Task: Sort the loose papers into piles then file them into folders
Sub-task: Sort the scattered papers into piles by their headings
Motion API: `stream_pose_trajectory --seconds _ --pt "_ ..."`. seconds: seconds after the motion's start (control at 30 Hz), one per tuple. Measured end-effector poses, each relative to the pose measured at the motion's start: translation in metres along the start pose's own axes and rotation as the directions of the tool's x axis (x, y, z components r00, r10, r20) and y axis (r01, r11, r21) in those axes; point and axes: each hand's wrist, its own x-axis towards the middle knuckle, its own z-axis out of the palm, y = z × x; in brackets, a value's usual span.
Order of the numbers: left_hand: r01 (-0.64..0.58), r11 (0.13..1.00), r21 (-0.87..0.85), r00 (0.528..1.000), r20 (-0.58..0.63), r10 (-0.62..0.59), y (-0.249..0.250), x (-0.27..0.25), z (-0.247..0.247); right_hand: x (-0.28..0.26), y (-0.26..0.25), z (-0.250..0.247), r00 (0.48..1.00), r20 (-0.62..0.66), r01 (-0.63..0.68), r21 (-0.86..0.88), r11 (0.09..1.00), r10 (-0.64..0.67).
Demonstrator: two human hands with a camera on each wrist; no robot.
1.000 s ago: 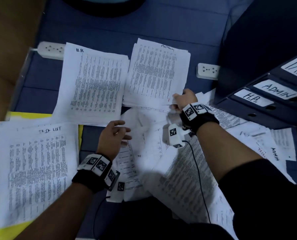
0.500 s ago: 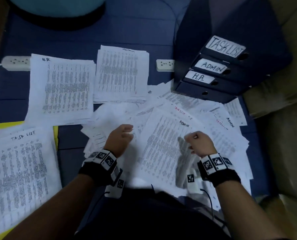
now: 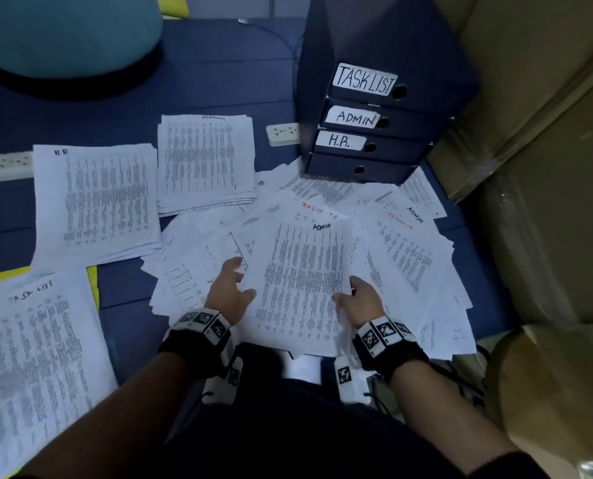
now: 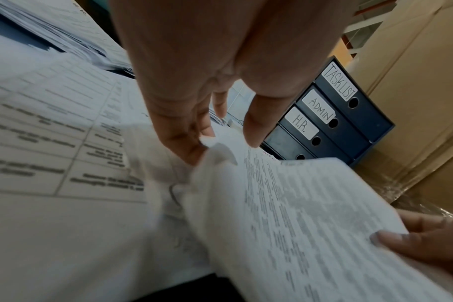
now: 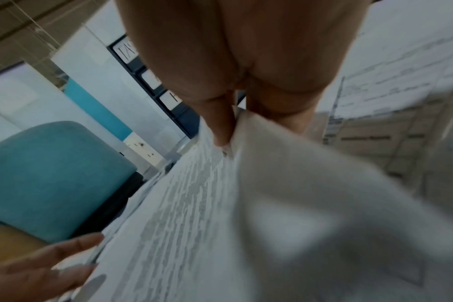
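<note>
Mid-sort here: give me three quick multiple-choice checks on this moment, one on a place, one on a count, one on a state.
1. Where does the sorted ADMIN pile lie?
A. right of the H.R. pile
B. on the yellow folder
C. inside a box file

2. How many stacked box files carry a label?
A. one
B. three
C. five

3. What is the right hand doing?
A. resting empty
B. pinching the ADMIN sheet
C. pulling out a box file

Key: 1 A, the head view shows the two piles side by side; 2 B, TASKLIST, ADMIN and H.R., with the bottom file blank; 3 B, its thumb and fingers clamp the sheet's edge.
</note>
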Motion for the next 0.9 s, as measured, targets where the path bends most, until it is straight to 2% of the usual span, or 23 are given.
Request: stream_pose_trajectory --seconds 0.13,0.27,0.37,0.43,0.5,0.57,0.67,0.8,0.9 --pt "0.06 0.987 -0.147 0.998 -0.013 -0.063 -0.002 -0.008 -0.009 -0.011 -0.005 -0.013 0.993 -0.027 0.114 0.233 0.966 -0.111" --pt "-0.012 0.982 -0.191 1.0 -0.025 0.007 0.005 -0.015 -0.022 -0.014 -0.027 -0.027 0.977 -0.045 0.213 0.306 0.928 -0.209" --pt "-0.072 0.97 -0.233 0.989 -0.145 0.039 0.007 -0.015 -0.031 -0.006 -0.047 -0.026 0.965 -0.01 0.248 0.338 0.908 -0.261" --pt "-0.094 0.968 -0.233 0.958 -0.284 0.025 0.007 -0.011 -0.039 0.003 -0.055 -0.017 0.97 0.087 0.189 0.32 0.928 -0.227" --pt "-0.103 0.954 -0.28 0.924 -0.382 -0.012 0.009 -0.004 -0.051 0.01 -0.064 -0.007 0.946 0.217 0.181 0.259 0.949 -0.239" --pt "-0.109 0.937 -0.332 0.9 -0.434 -0.049 0.012 0.004 -0.061 0.017 -0.078 0.001 0.919 0.294 0.205 0.21 0.956 -0.261" --pt "-0.091 0.912 -0.399 0.866 -0.484 -0.126 0.014 0.015 -0.075 0.037 -0.112 0.006 0.913 0.272 0.223 0.296 0.929 -0.305" --pt "-0.08 0.775 -0.626 0.854 -0.444 -0.271 0.013 0.017 -0.084 0.084 -0.176 0.016 0.928 0.25 0.198 0.3 0.933 -0.277" --pt "-0.026 0.786 -0.618 0.832 -0.45 -0.326 0.003 0.014 -0.083 0.122 -0.215 0.038 0.93 0.255 0.203 0.242 0.949 -0.264"
